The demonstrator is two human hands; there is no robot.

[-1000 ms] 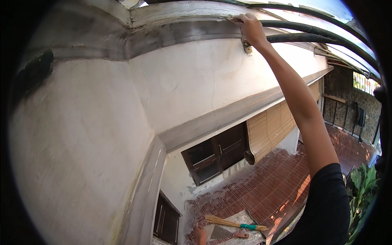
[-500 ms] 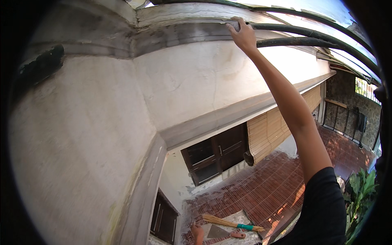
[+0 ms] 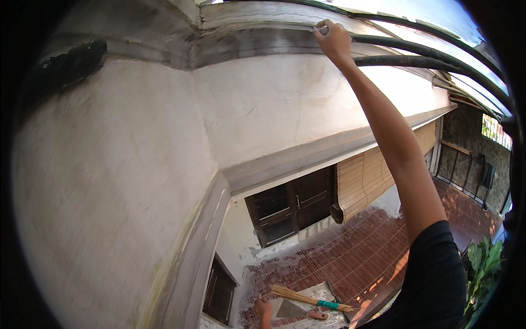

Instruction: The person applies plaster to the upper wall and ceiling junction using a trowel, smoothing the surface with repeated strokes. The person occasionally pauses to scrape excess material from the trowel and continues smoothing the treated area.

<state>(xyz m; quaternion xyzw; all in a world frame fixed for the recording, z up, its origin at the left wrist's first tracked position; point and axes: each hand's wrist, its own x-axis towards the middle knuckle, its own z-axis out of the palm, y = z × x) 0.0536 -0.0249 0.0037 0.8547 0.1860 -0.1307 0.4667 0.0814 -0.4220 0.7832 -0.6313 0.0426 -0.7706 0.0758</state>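
Observation:
High up, my right hand [image 3: 333, 41] is closed on a small grey pad [image 3: 324, 30], whose kind I cannot make out. It is against the grey moulding [image 3: 257, 43] along the top of the wall, just left of the dark pipes. Low in the view, my left hand [image 3: 263, 307] is curled, and its grip is partly hidden. Just right of that hand lie a putty knife [image 3: 292, 310] with a wide blade and a stick brush [image 3: 298, 295] bound in green, both on a pale flat surface [image 3: 315, 291].
Dark green pipes [image 3: 408, 62] run off to the right beside my raised arm. A pale plastered wall [image 3: 126, 164] fills the left. Far below are a red tiled floor [image 3: 350, 247], a rolled bamboo blind [image 3: 361, 183], dark wooden shutters [image 3: 293, 203] and leafy plants [image 3: 485, 260].
My view has shifted slightly, so the wall sits further right. My right hand has slid a little along the moulding toward the pipes' ends, still gripping the grey pad. The left hand stays low.

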